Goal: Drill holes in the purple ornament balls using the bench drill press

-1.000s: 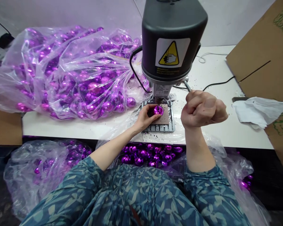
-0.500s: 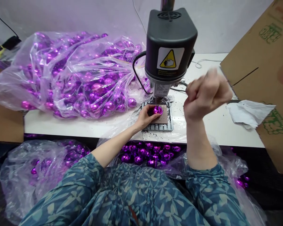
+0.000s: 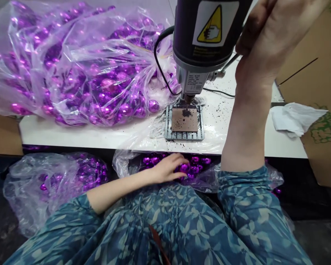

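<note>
Purple faceted balls [image 3: 110,86] fill a huge clear bag [image 3: 71,48] on the white bench [image 3: 99,138], more in a bag [image 3: 124,162] below its edge, and by the drill press [image 3: 206,40] the right hand [image 3: 270,40] is up, fingers curled together, while the left hand [image 3: 165,169] drapes its fingers over one ball [image 3: 184,168], can't tell if gripping

Right hand [image 3: 267,40]: far right, upper part cut off by the top edge.
Drill head [image 3: 206,36]: top cut off as well.
Left hand [image 3: 168,169]: near, over purple faceted balls [image 3: 194,169] (whether it holds one, I cannot tell).
Rating plate [image 3: 193,82]: print too small to read.
Dark specks [image 3: 187,113]: too small to identify.
</note>
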The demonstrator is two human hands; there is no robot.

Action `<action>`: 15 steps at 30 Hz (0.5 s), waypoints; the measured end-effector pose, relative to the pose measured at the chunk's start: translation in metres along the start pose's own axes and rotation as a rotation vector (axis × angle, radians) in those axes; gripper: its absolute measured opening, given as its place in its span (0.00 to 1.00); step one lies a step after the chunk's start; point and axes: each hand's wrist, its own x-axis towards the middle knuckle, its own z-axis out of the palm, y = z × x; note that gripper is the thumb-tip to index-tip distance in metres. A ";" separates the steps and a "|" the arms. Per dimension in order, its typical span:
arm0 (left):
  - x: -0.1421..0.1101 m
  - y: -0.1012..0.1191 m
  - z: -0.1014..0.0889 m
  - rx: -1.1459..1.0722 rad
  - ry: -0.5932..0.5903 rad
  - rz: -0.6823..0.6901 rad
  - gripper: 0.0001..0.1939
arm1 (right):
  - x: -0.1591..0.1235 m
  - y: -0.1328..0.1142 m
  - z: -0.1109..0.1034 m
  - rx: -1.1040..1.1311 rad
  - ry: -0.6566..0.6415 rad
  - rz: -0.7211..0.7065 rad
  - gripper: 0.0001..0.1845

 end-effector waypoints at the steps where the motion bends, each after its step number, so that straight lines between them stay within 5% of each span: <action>1: -0.011 -0.001 0.016 0.124 -0.094 0.018 0.18 | 0.000 0.000 0.000 0.013 0.003 -0.001 0.28; 4: -0.032 -0.006 0.053 0.418 -0.266 0.065 0.23 | 0.000 -0.001 0.000 0.055 0.029 0.016 0.27; 8: -0.027 -0.015 0.054 0.437 -0.130 0.170 0.22 | -0.003 -0.002 0.000 0.089 0.024 0.002 0.26; 11: 0.005 -0.031 0.006 0.293 0.193 0.229 0.16 | -0.006 -0.003 0.000 0.100 0.028 -0.007 0.26; 13: 0.036 -0.050 -0.045 0.188 0.461 0.104 0.17 | -0.006 -0.004 0.001 0.111 0.041 -0.015 0.26; 15: 0.069 -0.075 -0.101 0.095 0.595 -0.084 0.15 | -0.006 -0.003 0.001 0.128 0.045 -0.030 0.26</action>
